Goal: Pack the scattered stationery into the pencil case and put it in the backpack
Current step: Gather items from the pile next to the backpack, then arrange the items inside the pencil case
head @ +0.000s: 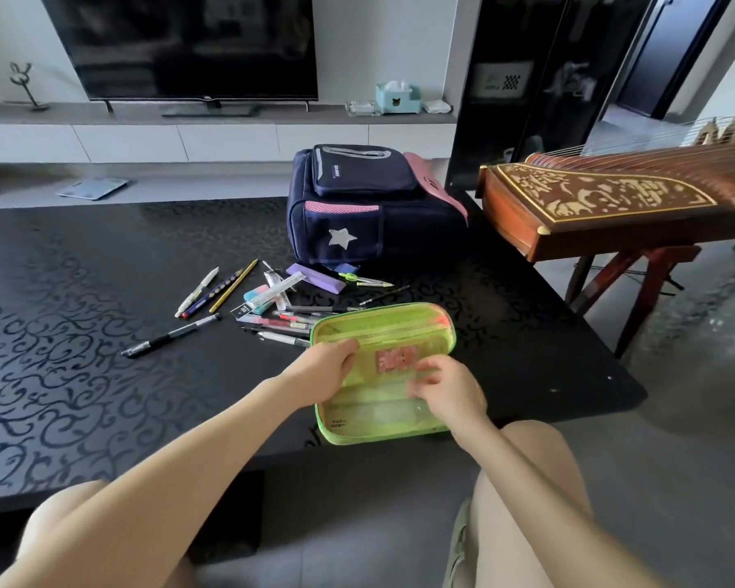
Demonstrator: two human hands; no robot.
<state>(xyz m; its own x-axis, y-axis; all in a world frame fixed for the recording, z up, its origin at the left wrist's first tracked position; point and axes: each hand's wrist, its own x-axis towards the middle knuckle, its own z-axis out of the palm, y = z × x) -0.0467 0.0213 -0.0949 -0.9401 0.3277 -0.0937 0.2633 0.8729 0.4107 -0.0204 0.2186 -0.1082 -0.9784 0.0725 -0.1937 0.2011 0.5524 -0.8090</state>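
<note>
A lime-green pencil case [382,328] lies unzipped and spread flat at the near edge of the black table. My left hand [329,364] grips its inner flap on the left side. My right hand [446,388] rests on the lower half, fingers curled at the inner pocket; whether it pinches anything I cannot tell. Beyond the case lie scattered pens [170,336], pencils [233,286], an eraser [259,298], a purple case [317,278] and a green compass [363,280]. A navy backpack [370,205] with a star stands behind them.
The black patterned table [81,354] stretches left. A wooden zither [612,205] on a stand sits to the right, close to the backpack. A TV [183,44] and a low cabinet line the far wall. My knees are below the table edge.
</note>
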